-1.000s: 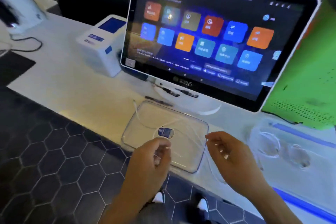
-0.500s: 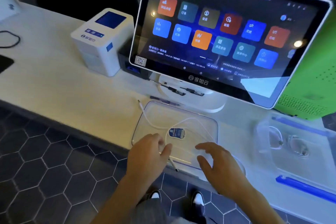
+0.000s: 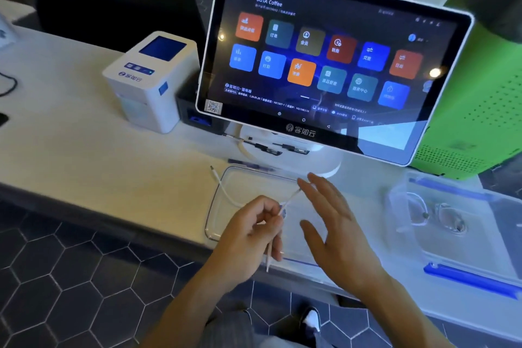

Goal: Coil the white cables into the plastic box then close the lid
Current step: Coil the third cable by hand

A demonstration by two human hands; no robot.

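Observation:
A clear plastic lid or tray [image 3: 226, 178] lies flat near the counter's front edge, below the touchscreen. A thin white cable [image 3: 223, 189] trails from a plug on the counter, over the tray's left rim, into my left hand [image 3: 248, 234]. That hand is pinched shut on the cable above the tray, with one cable end hanging down below its fingers. My right hand [image 3: 333, 223] hovers just to the right with fingers spread, and a stretch of cable runs up to its fingertips. The clear plastic box [image 3: 463, 234] with blue clips stands at the right.
A large touchscreen terminal [image 3: 333, 65] on a white stand rises right behind the tray. A white receipt printer [image 3: 149, 82] sits to the left. A green perforated case [image 3: 480, 110] stands behind the box. Pens lie under the screen. The counter edge drops to a hexagon-tiled floor.
Both hands have lifted off the tray. The left hand now pinches the cable and has raised it, and the right hand has opened and moved up beside it.

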